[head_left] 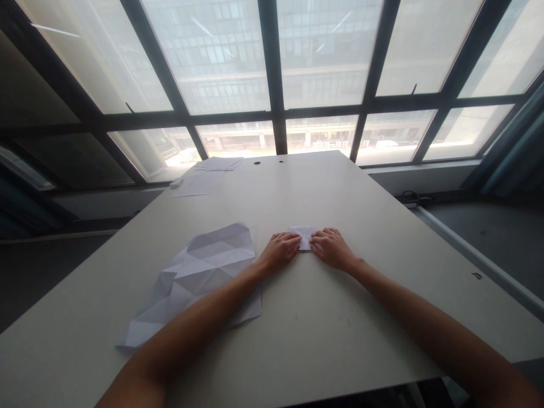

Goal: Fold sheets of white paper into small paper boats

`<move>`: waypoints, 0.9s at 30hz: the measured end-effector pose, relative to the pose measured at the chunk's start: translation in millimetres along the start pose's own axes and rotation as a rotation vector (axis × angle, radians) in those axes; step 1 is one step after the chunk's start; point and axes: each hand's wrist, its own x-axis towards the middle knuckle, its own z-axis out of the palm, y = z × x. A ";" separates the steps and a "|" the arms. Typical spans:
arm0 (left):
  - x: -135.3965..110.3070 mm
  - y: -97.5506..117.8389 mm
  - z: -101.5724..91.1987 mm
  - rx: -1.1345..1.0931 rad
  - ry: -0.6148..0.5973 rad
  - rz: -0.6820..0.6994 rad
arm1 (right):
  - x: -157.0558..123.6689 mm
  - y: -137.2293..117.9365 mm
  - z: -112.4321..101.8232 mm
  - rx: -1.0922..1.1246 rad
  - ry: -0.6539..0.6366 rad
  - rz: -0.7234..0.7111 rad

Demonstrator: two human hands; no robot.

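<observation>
Head view: left hand [284, 248] and right hand [332, 248], curled nearly closed, grip folded paper [305, 240] (dark mark [476, 276] unreadable).

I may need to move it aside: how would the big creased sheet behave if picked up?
The sheet is probably light, since it looks like thin paper. It would likely bend along its many creases rather than stay flat. Its raised folds may make it easy to grasp.

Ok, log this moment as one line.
left hand: on small paper, left side | right hand: on small paper, right side | creased sheet: on table, left of hands | flat sheets: far end, left
</observation>
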 end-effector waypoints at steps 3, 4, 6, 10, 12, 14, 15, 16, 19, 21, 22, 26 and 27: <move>-0.8 -1.6 1.5 0.015 -0.060 -0.015 | -0.8 -2.6 -3.0 -0.006 -0.006 -0.015; -0.9 -2.1 1.2 0.017 -0.083 -0.027 | -1.0 -2.8 -3.7 0.015 -0.010 -0.033; -1.0 -2.2 -0.1 0.011 -0.134 -0.042 | -1.4 -2.5 -4.0 0.078 -0.021 -0.074; -0.7 -1.0 -3.7 -0.018 -0.195 -0.025 | -2.5 1.0 0.6 0.207 -0.002 -0.117; -0.8 -0.9 -4.2 -0.030 -0.199 -0.010 | -3.1 3.7 3.9 0.258 0.024 -0.121; -1.0 -1.5 -3.7 -0.036 -0.195 -0.004 | -3.6 6.4 6.4 0.286 0.037 -0.123; -1.2 -2.0 -3.3 -0.038 -0.193 -0.003 | -3.7 7.6 7.3 0.292 0.037 -0.124; -1.3 -2.5 -2.8 -0.040 -0.192 -0.003 | -3.9 8.5 7.9 0.293 0.033 -0.126; -1.4 -3.6 -2.0 -0.047 -0.192 -0.002 | -4.0 9.8 8.7 0.283 0.019 -0.137; -1.3 -4.1 -1.9 -0.054 -0.192 -0.002 | -3.7 9.8 9.1 0.272 0.020 -0.139; -1.1 -4.4 -1.9 -0.059 -0.193 -0.005 | -3.4 9.8 9.1 0.270 0.019 -0.141; -0.6 -6.0 -1.0 -0.091 -0.189 -0.014 | -2.4 9.7 8.1 0.285 0.007 -0.147; -0.6 -6.3 -0.6 -0.102 -0.182 -0.011 | -2.3 9.9 7.5 0.290 0.008 -0.148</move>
